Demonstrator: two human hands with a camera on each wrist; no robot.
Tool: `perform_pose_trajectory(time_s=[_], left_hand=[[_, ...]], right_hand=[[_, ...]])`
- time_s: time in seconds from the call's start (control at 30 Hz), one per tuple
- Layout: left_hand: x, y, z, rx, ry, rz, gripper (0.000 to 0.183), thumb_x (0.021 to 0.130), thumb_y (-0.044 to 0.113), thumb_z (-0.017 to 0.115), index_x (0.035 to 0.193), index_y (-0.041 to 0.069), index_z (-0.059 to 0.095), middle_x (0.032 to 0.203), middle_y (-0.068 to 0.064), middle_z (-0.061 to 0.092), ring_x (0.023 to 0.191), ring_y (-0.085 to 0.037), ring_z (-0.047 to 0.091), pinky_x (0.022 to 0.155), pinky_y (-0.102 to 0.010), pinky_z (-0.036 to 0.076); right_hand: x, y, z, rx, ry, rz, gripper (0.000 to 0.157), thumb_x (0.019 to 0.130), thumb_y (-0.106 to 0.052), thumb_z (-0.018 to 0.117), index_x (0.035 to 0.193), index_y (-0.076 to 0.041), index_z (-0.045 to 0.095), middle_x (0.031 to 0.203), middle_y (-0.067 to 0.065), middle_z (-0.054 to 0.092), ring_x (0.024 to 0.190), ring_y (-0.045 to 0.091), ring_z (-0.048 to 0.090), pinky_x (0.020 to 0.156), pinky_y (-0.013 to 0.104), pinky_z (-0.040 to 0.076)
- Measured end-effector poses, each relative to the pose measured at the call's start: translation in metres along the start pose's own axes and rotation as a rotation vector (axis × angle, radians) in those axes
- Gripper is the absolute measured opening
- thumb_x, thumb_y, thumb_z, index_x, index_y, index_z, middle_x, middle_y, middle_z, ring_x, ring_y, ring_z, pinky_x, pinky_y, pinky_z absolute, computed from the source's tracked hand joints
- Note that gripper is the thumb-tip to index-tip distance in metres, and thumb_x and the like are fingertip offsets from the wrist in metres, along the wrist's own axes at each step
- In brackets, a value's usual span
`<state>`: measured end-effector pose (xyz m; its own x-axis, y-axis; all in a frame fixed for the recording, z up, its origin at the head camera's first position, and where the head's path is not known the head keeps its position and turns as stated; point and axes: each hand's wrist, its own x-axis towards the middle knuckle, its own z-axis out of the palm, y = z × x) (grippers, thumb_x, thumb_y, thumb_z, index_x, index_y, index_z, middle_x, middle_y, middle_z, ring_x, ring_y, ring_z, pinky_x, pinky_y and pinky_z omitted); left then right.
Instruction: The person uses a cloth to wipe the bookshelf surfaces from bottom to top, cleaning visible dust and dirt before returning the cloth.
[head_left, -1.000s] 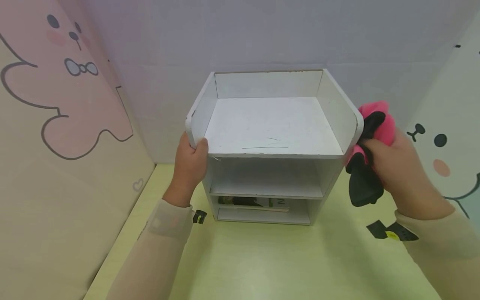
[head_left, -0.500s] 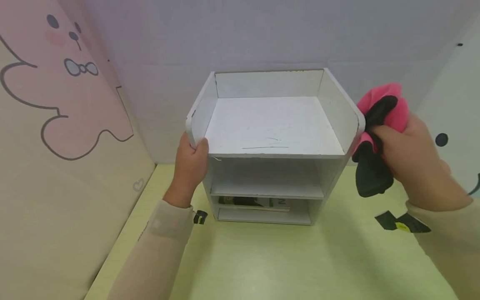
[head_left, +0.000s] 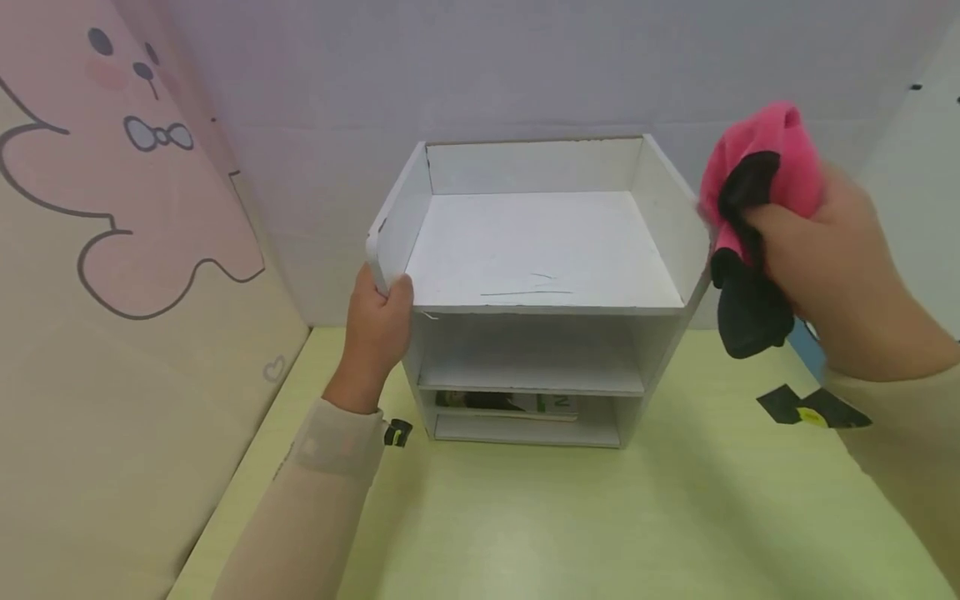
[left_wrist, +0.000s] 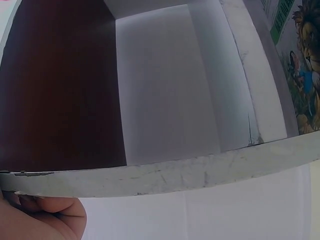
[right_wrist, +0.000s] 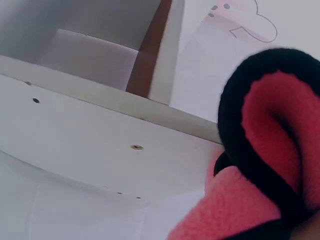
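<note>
A small white shelf unit [head_left: 547, 242] with a raised rim around its top stands on the table. My left hand [head_left: 377, 325] grips its left side panel near the front corner, thumb on the inner side. In the left wrist view the fingers [left_wrist: 60, 215] show just under the panel's edge. Bunched in my right hand [head_left: 832, 250] is a pink cloth [head_left: 757, 158] with black trim. The cloth is at the upper edge of the right side panel. In the right wrist view, folds of the pink cloth [right_wrist: 235, 200] lie close against the outer face of that panel [right_wrist: 100, 135].
A book or magazine [head_left: 517, 403] lies on the lowest shelf. The light green table [head_left: 495, 517] extends in front of the unit. Fabric walls rise behind and at both sides, the left one [head_left: 127, 333] printed with a cartoon bear.
My right hand and the pink cloth have moved upward and slightly right, from the front of the right side panel to its upper edge. The left hand has kept its grip.
</note>
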<state>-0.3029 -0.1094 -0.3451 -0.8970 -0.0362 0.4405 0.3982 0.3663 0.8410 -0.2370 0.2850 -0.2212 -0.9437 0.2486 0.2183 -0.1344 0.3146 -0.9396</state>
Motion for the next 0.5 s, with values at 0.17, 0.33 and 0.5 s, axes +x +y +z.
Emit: perform_pose_trajectory(time_s=[0.17, 0.33, 0.5], left_hand=[[0.002, -0.003, -0.002, -0.035, -0.015, 0.048, 0.052, 0.104, 0.027, 0.043, 0.151, 0.006, 0.039, 0.144, -0.011, 0.05, 0.129, -0.027, 0.048, 0.109, -0.06, 0.036], [0.0, -0.004, -0.001, -0.035, -0.012, 0.033, 0.051, 0.103, 0.027, 0.043, 0.149, 0.003, 0.04, 0.142, -0.012, 0.052, 0.126, -0.027, 0.049, 0.108, -0.058, 0.038], [0.001, -0.003, -0.001, 0.001, 0.008, 0.017, 0.051, 0.102, 0.027, 0.044, 0.147, 0.001, 0.042, 0.141, -0.016, 0.053, 0.126, -0.029, 0.051, 0.107, -0.059, 0.039]], right_hand=[[0.004, -0.005, 0.002, 0.07, 0.005, -0.066, 0.024, 0.1, -0.014, 0.06, 0.123, -0.011, 0.064, 0.108, 0.009, 0.063, 0.081, 0.024, 0.062, 0.061, 0.03, 0.055], [0.006, 0.001, 0.001, 0.274, -0.098, -0.119, 0.021, 0.102, -0.008, 0.059, 0.121, -0.002, 0.062, 0.105, 0.016, 0.065, 0.075, 0.027, 0.061, 0.056, 0.035, 0.054], [-0.004, 0.008, -0.001, 0.379, -0.116, -0.148, 0.023, 0.101, -0.008, 0.063, 0.12, 0.005, 0.06, 0.103, 0.02, 0.066, 0.065, 0.032, 0.066, 0.054, 0.038, 0.056]])
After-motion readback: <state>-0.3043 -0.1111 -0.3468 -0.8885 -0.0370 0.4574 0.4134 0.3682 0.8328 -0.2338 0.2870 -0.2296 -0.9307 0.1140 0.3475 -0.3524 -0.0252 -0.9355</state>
